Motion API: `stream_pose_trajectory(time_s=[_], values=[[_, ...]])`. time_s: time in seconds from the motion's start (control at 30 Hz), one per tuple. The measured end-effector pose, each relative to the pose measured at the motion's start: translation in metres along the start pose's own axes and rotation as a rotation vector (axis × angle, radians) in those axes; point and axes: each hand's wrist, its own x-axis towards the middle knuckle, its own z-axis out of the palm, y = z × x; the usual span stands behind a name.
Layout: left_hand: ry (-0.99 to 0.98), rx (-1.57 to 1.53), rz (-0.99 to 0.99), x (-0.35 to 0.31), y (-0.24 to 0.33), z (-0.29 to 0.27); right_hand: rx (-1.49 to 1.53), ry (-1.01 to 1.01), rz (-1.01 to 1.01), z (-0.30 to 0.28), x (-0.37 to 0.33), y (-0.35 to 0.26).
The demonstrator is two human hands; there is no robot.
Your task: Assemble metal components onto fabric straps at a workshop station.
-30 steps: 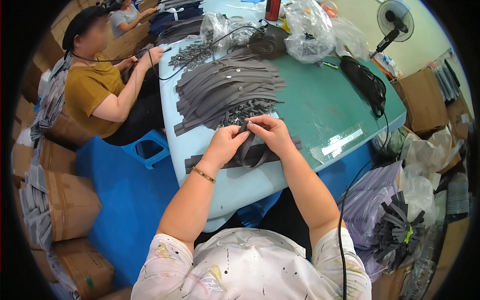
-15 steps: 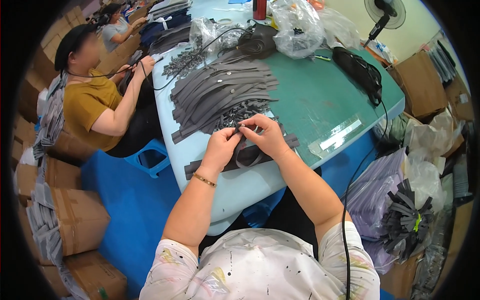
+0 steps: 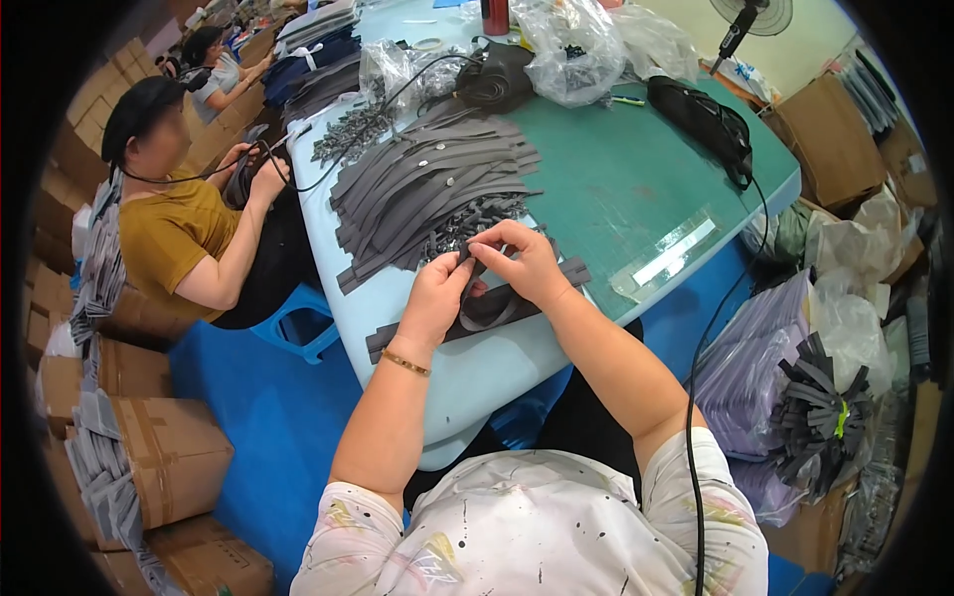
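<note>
My left hand (image 3: pixel 433 300) and my right hand (image 3: pixel 527 264) meet over the near part of the table. Both pinch the end of a dark grey zipper strip (image 3: pixel 489 316), whose length loops down below the fingers. The exact spot between the fingertips is too small to make out. Just beyond my hands lies a heap of small dark and shiny parts, like zipper sliders (image 3: pixel 467 226). A broad layer of dark grey strips (image 3: pixel 412 184) fans out behind it. Another strip (image 3: pixel 383 340) lies flat near the table's front edge, partly under my hands.
A green mat (image 3: pixel 596 189) covers the table's right side, with a black bag (image 3: pixel 701 129) on it. Clear plastic bags (image 3: pixel 576 65) stand at the back. A co-worker (image 3: pixel 189 219) sits at the left. Cartons (image 3: pixel 174 457) flank the floor, and a black cable (image 3: pixel 690 447) hangs along my right arm.
My hands stay together at the strip's end, the right fingers shifting slightly. The whole view has moved a little. The co-worker's hands have come lower and closer together.
</note>
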Motion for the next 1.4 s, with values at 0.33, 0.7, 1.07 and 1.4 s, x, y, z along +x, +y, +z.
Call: stream_pose_trajectory(time_s=[0.33,0.7,1.07,1.4], values=[[0.051,0.223,0.177,0.003,-0.009,-0.004,-0.092,0.052,-0.05,0.005,-0.002,-0.003],[0.022,0.189,0.07,-0.001,-0.001,-0.002,-0.176,0.096,-0.042,0.004,-0.003,-0.004],[0.009,0.187,0.049,0.001,-0.005,-0.002,-0.204,0.026,0.002,0.002,-0.001,0.002],[0.017,0.216,0.076,0.002,-0.007,-0.008,-0.086,0.02,0.027,0.003,-0.002,0.008]])
